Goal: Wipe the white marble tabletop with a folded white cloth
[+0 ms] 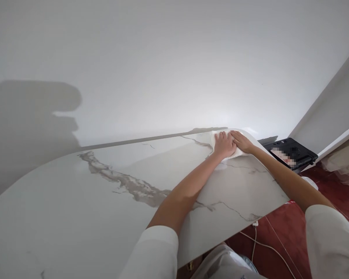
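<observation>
A white cloth (pixel 237 152) lies bunched on the far right part of a white, marble-patterned tabletop (pixel 66 209). My left hand (pixel 224 145) bears down on it, fingers bent over the fabric. Right beside it, my right hand (pixel 242 142) rests on the cloth with fingers stretched out flat, their tips touching the left hand. Both arms reach forward across the table. The palms and the cloth beneath them are hidden.
The table's rounded far edge runs along a pale wall (pixel 163 69). Past its right end stands a black case-like object (pixel 301 149), partly blurred out. A white cable (pixel 267 246) trails over the red floor (pixel 282 228). Sheer plastic-like material (pixel 344 162) lies at the far right.
</observation>
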Available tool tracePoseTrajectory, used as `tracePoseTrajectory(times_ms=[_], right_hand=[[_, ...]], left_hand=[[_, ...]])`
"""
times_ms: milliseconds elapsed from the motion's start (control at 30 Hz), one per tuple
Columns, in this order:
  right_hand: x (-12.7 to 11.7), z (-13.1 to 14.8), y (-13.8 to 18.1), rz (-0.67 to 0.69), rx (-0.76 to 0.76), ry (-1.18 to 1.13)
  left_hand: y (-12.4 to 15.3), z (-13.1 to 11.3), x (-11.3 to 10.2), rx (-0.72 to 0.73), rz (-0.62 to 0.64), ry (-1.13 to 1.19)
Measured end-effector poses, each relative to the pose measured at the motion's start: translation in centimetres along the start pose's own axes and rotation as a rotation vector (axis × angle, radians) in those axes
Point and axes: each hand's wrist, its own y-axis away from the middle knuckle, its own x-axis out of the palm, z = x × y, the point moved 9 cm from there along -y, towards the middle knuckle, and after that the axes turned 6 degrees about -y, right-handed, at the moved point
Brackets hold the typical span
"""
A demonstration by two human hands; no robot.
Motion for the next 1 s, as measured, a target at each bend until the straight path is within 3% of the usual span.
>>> tracePoseTrajectory(times_ms=[233,400,733,1000], right_hand=[[0.9,-0.7,-5.0,0.019,0.021,-0.002],[1.3,-2.1,-6.6,0.022,0.006,-0.037],[-0.6,-7.1,-5.6,0.002,0.087,-0.105],[-1.1,-6.5,-2.0,-0.024,0.121,-0.054]], left_hand=[[-3.6,3.1,0.7,-0.051,-0.005,-0.049],[-4.9,3.9,1.2,-0.067,-0.012,-0.060],[-7.4,1.0,2.0,-0.045,0.030,-0.054],[-5.2,-1.4,1.7,0.047,0.035,-0.056]])
